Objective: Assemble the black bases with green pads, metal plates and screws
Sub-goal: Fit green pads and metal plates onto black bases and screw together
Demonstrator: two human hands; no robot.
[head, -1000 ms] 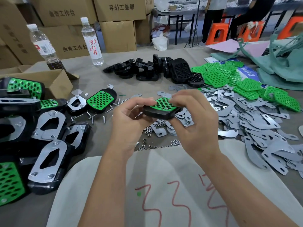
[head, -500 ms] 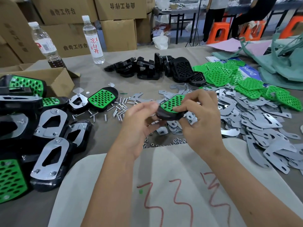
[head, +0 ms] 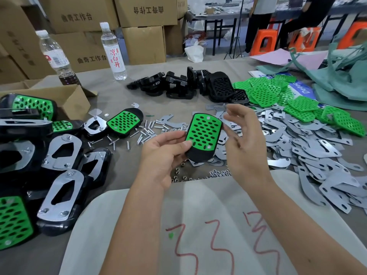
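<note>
Black base [head: 198, 153] with its green pad [head: 204, 132] sat raised above the tabletop [head: 119, 96], gripped at its left edge by the left hand [head: 164, 153]; the right hand [head: 244, 139] hovered just right, fingers loosely spread, holding nothing.

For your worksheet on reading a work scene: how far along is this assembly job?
Done: a heap of finished units at the left, metal plates screwed on. In hand: the left hand grips a black base with its green pad fitted; the right hand is open beside it. Left: piles of bare black bases, green pads, metal plates and loose screws.
</note>
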